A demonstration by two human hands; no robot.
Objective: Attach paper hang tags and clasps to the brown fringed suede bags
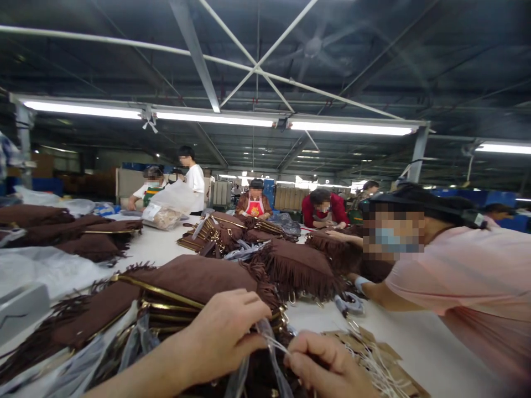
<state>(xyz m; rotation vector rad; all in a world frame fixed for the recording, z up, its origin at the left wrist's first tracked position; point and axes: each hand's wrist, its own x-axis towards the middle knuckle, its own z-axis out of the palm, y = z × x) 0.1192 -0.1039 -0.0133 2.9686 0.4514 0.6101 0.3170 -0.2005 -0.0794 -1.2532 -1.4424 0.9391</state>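
My left hand (228,331) is closed at the lower middle, its fingertips pinching a clear plastic strip (282,381) that hangs down between my hands. A thin white string (277,344) runs from there to my right hand (327,365), whose thumb and forefinger are pinched on it. Directly behind my left hand lies a stack of brown fringed bags (207,276) with gold-coloured zips or metal edges. Below my hands more brown material shows, partly hidden. Brown card tags (404,376) with white strings lie just right of my right hand.
More brown fringed bags (296,262) are piled across the white table (448,342). A co-worker in a pink top (464,271) leans over the table at the right. Clear plastic (45,271) and a grey box (22,309) lie at the left. Several people work farther back.
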